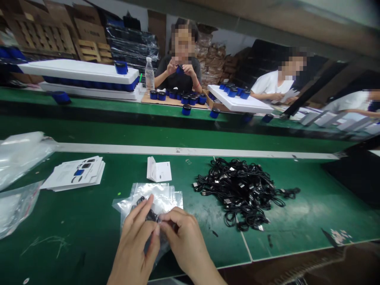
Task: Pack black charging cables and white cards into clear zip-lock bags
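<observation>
Fingers of my left hand [135, 241] and right hand [181, 237] pinched on black coiled cable [151, 214], held at clear plastic bag [148, 202] above green tabletop [74, 225]; loose cable heap [240, 190] just right, folded leaflets [158, 170] beyond.

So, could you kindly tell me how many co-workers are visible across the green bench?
3: one in a dark T-shirt at centre, one in white to the right, another in white cut off at the right edge; more may be out of view.
</observation>
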`<act>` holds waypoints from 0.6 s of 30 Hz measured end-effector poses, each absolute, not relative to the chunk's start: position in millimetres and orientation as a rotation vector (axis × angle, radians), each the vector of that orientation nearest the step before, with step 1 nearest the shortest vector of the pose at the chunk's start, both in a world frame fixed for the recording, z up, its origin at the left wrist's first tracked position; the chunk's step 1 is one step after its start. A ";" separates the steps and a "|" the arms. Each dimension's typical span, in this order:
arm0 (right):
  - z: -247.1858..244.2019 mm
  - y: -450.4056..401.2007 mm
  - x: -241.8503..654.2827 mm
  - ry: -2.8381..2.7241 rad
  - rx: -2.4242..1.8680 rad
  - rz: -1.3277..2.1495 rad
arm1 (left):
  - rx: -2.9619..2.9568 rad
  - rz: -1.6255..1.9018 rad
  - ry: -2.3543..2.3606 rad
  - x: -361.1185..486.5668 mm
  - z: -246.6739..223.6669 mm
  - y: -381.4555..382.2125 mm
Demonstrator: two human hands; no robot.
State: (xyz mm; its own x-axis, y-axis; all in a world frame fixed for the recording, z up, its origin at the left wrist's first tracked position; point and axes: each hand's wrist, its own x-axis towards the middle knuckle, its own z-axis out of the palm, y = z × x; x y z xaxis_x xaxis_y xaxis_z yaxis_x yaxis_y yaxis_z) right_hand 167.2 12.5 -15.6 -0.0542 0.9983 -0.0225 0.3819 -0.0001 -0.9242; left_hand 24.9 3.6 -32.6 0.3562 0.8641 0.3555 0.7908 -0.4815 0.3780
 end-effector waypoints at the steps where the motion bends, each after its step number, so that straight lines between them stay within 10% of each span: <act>1: -16.7 12.1 164.9 -1.499 -1.552 0.963 | 2.492 0.802 1.503 25.2 -30.7 3.4; 9: -22.4 20.1 163.1 -1.304 -1.127 1.550 | 2.599 0.871 1.440 27.8 -24.4 2.7; 18: -10.4 22.3 178.5 -1.544 -1.128 1.404 | 2.624 0.888 1.337 27.6 -22.9 4.7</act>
